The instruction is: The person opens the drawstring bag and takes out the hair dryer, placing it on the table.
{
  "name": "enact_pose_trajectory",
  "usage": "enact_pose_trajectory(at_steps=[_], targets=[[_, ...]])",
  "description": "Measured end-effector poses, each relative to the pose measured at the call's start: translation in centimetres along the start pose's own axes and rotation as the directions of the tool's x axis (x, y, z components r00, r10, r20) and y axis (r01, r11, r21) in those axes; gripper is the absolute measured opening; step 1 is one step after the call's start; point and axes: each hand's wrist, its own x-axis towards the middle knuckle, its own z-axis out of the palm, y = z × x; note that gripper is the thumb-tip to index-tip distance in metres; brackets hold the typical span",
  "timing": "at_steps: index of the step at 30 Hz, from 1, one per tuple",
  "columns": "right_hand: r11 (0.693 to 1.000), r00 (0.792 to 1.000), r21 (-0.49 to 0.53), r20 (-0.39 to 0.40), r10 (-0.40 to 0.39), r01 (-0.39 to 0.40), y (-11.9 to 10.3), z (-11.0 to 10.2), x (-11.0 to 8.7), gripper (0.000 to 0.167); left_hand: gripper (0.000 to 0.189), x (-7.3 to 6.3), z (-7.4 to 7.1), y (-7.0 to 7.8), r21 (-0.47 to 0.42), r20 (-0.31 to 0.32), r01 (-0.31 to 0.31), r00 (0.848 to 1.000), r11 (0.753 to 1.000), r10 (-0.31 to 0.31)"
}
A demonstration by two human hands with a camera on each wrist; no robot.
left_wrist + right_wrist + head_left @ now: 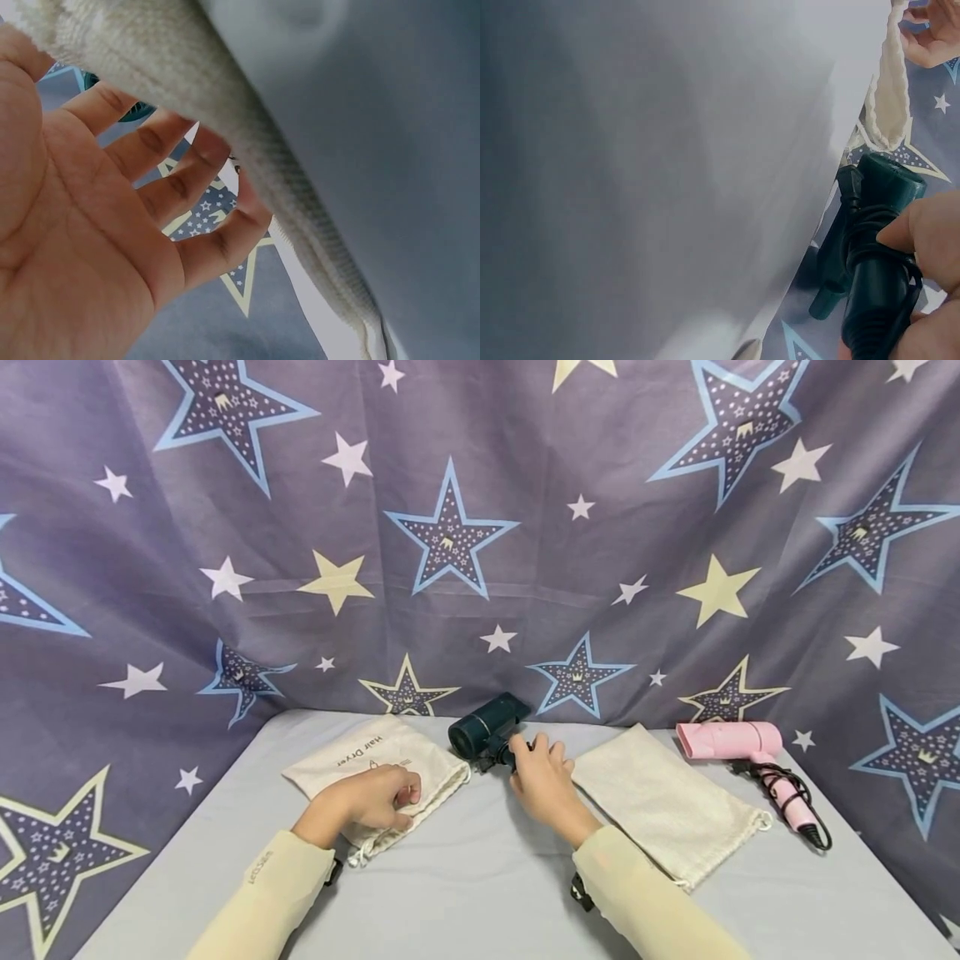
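Observation:
A dark green hair dryer (483, 728) is near the back of the table, its nozzle toward the curtain. My right hand (547, 783) grips its handle; in the right wrist view a black cord (874, 225) is wound round that handle, with the thumb over it. To the left lies a cream drawstring bag (360, 768) printed "Hair Dryer". Over its near part is my left hand (378, 795), fingers loosely bent. In the left wrist view the fingertips reach the bag's edge (247, 142), and the little finger's tip is partly covered by the cloth.
Right of my right hand, a second cream drawstring bag (667, 806) lies flat. Beyond it is a pink hair dryer (731, 740) with a black cord wound round its handle. A star-patterned curtain (480, 560) borders the grey-covered table (480, 893) behind and at the sides.

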Motion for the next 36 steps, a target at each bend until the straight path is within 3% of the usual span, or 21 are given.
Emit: enact_pose_trajectory(at_steps=[18,36], targets=[[0.995,0.996,0.043,0.022,0.092,-0.093,-1.2,0.3,-0.2,0.031,0.025,0.1,-0.1,0.5,0.012,-0.004,-0.035,0.999,0.999,0.035],[0.983,0.970,0.034,0.172,0.172,-0.181,-1.2,-0.2,0.2,0.038,0.026,0.0,-0.1,0.8,0.022,0.012,-0.005,1.000,1.000,0.004]])
